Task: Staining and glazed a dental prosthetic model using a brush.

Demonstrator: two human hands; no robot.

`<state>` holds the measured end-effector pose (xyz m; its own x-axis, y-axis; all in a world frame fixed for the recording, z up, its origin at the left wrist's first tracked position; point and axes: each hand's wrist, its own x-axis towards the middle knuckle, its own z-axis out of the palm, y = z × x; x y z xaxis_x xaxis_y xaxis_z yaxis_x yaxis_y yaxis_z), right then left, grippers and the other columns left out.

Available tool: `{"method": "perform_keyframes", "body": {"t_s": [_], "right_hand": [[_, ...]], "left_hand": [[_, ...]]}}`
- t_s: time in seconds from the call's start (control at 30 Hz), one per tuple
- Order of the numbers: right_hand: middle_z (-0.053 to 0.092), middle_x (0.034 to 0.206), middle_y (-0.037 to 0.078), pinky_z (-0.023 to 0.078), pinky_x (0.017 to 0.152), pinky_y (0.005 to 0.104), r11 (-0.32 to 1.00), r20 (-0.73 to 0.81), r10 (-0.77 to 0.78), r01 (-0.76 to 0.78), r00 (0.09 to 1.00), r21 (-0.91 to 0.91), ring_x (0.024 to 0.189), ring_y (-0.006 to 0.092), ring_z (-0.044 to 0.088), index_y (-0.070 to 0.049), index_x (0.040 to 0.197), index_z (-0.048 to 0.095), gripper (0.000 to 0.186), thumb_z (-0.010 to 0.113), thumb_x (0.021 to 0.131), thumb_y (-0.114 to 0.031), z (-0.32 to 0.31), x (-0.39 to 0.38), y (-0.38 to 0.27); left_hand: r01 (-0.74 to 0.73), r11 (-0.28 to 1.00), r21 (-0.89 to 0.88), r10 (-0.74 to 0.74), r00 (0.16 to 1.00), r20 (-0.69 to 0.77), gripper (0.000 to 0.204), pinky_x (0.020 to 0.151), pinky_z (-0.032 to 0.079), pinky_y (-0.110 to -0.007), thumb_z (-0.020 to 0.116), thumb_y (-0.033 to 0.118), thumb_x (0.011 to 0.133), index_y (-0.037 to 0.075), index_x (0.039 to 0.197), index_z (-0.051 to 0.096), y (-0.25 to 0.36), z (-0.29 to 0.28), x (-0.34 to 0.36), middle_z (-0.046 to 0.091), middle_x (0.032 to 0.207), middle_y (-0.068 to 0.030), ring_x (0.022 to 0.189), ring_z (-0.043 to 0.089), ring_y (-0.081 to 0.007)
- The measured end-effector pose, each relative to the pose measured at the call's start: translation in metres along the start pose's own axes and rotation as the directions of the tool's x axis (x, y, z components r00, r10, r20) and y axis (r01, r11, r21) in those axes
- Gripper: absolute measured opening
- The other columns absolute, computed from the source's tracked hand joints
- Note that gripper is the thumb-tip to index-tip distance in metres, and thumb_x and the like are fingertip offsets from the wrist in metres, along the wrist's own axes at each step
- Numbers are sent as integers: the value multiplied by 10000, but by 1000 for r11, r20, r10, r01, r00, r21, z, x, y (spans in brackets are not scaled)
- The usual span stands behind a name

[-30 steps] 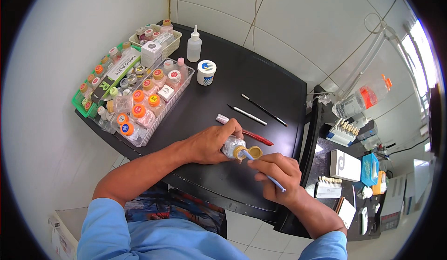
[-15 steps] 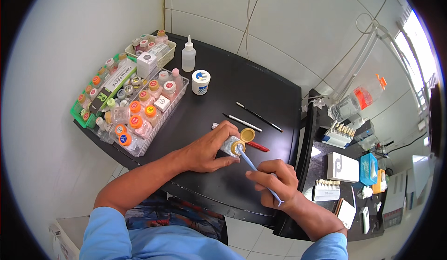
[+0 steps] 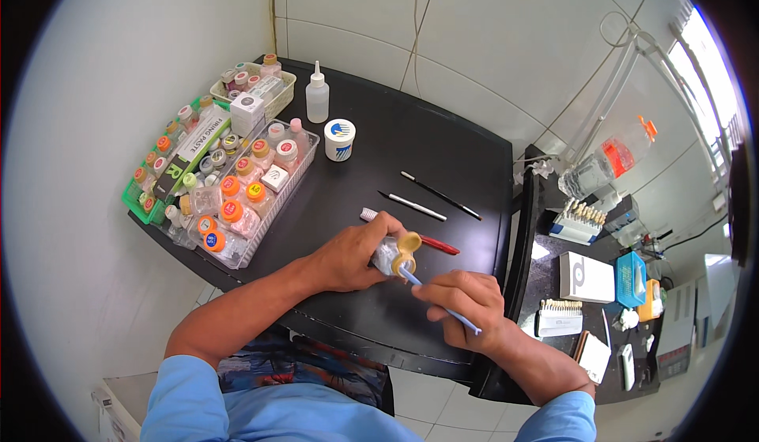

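My left hand [image 3: 356, 256] grips a clear bottle [image 3: 387, 255] of pale material, its gold flip lid [image 3: 409, 243] standing open. My right hand [image 3: 462, 307] holds a light blue plastic stick [image 3: 431, 298], whose upper end is in the bottle's mouth; how deep it sits I cannot make out. Behind my left hand a toothbrush with white bristles [image 3: 368, 214] and a red handle [image 3: 439, 244] lies on the black table [image 3: 443, 157]. Farther back lie a white-barrelled brush [image 3: 415, 205] and a thin black brush [image 3: 443, 195].
Baskets of jars [image 3: 269, 205] fill the left side, near a dropper bottle [image 3: 317, 98] and white tub [image 3: 339, 140]. The right-hand counter holds sample holders [image 3: 560, 319], a white box [image 3: 585, 276], a blue basket [image 3: 630, 284] and a plastic bottle [image 3: 601, 161], below a lamp arm.
Both hands still hold their items. The bottle and its lid have shifted in my left hand, and the angle of the blue stick in the mouth has changed. The view has moved slightly.
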<state>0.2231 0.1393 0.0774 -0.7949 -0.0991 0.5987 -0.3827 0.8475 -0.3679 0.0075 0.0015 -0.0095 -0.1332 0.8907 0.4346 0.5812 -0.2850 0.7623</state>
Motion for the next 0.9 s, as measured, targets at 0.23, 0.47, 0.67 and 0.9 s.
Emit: {"method": "perform_keyframes", "body": {"t_s": [0.23, 0.47, 0.67, 0.9], "right_hand": [[649, 941, 70, 550, 573, 336, 998, -22, -50, 50, 999, -25, 720, 200, 704, -71, 1111, 786, 387, 827, 729, -30, -1, -7, 2], [664, 1009, 62, 566, 620, 351, 998, 45, 26, -23, 999, -60, 757, 202, 717, -71, 1180, 764, 435, 851, 754, -48, -1, -4, 1], [707, 1029, 90, 579, 644, 382, 989, 16, 128, -129, 992, 73, 781, 259, 735, -53, 1157, 758, 361, 846, 809, -12, 5, -8, 4], [712, 1014, 95, 566, 631, 350, 998, -45, -18, 21, 999, 61, 786, 246, 741, -53, 1140, 767, 319, 832, 827, -68, -4, -8, -2]], "left_hand": [[-74, 997, -13, 73, 996, -48, 627, 923, 571, -434, 902, 142, 866, 38, 1354, 523, 9, -3, 7, 676, 1204, -151, 1100, 724, -348], [-182, 983, -39, 183, 982, 39, 666, 1010, 532, -440, 826, 37, 863, 16, 1446, 506, 10, -8, 7, 579, 1302, -164, 1198, 641, -354], [-207, 978, -11, 208, 977, 42, 664, 1034, 527, -445, 873, 13, 816, 35, 1379, 521, 3, -3, 6, 593, 1320, -154, 1241, 625, -353], [-79, 994, -72, 78, 997, -8, 633, 923, 588, -433, 929, 96, 844, 84, 1247, 441, -1, 1, 4, 685, 1214, -164, 1090, 732, -315]]}}
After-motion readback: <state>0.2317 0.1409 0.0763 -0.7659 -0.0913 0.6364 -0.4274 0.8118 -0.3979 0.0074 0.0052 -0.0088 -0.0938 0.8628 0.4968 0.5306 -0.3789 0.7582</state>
